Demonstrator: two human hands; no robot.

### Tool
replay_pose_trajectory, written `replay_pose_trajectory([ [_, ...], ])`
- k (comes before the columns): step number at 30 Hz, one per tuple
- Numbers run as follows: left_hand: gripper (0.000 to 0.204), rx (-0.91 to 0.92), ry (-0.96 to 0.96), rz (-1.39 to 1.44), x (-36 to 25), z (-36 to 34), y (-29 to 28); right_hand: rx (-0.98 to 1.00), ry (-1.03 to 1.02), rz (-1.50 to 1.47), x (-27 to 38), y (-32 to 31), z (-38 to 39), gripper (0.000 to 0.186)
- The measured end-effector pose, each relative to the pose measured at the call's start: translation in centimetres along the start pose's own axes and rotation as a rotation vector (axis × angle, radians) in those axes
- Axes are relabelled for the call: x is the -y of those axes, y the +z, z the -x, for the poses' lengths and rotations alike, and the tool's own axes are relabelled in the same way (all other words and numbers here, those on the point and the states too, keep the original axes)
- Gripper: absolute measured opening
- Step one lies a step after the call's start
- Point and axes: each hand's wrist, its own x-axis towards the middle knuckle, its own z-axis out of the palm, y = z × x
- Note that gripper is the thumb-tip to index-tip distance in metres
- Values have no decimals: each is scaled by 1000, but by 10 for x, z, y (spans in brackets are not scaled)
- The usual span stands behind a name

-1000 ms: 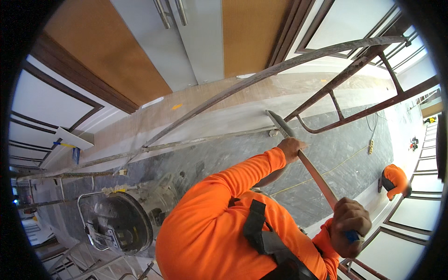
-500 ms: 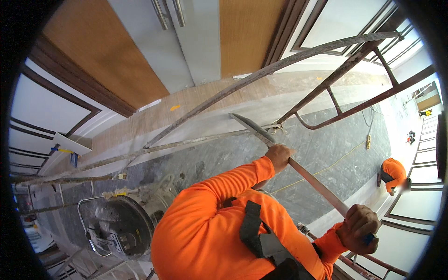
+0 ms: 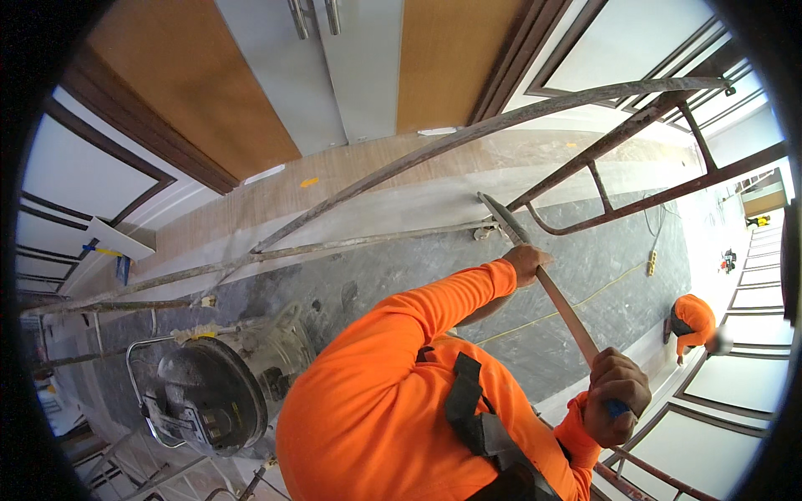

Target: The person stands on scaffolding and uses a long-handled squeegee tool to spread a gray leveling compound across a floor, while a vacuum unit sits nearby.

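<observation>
My left hand (image 3: 526,265) is closed around a long, narrow flat bar (image 3: 568,313), a little below its darker, blade-like far end. The bar slants from upper left to lower right in front of my chest. At the near end, my right hand (image 3: 618,397) is wrapped round it in a fist, where a small blue part shows. My left hand covers a stretch of the bar. Its far tip appears beside the metal scaffold frame (image 3: 597,179); whether they touch I cannot tell.
A dusty drum-shaped vacuum (image 3: 213,397) stands at lower left. A scaffold tube (image 3: 359,188) crosses ahead, before double doors (image 3: 326,83). A yellow cord (image 3: 543,317) and power strip (image 3: 652,265) lie on the grey floor. Another person (image 3: 693,321) in orange bends down at right.
The bar's far tip has swung right, and the bar slants more steeply. My left hand has moved right and slightly up; my right hand has moved left. The view has shifted slightly.
</observation>
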Motion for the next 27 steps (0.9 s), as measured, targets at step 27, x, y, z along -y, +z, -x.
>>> replay_pose_trajectory([
  [27, 17, 28, -125, -62, -66, 46, -46, -68, 34, -203, 52, -14, -11, 42],
])
